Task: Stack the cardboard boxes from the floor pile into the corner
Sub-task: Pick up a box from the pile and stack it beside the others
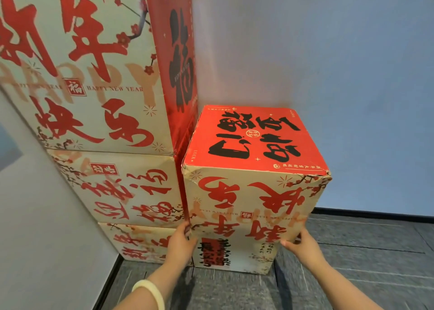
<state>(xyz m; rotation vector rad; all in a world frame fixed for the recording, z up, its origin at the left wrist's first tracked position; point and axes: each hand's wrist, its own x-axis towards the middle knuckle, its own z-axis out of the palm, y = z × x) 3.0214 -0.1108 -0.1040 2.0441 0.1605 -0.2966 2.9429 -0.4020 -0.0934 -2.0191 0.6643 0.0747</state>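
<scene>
Where the upper box [253, 192] stood: on a lower box [234, 255], just beside the stack of three [112, 187] in the corner; whether its left side touched that stack could not be told.
Left hand [180, 241]: curled round the upper box's lower left corner, thumb laid on the front face, the other fingers hidden behind the edge.
Right hand [303, 246]: fingers curled at the lower right corner, tips tucked against the bottom edge.
Step in hand: judged to be the setting down and squaring of the upper box on the lower one.
Fit: a slight overhang at the right seemed likely.
Next move: a nudge toward the wall [328, 51] and the stack would be called for, then both hands eased away without the box being dragged.
</scene>
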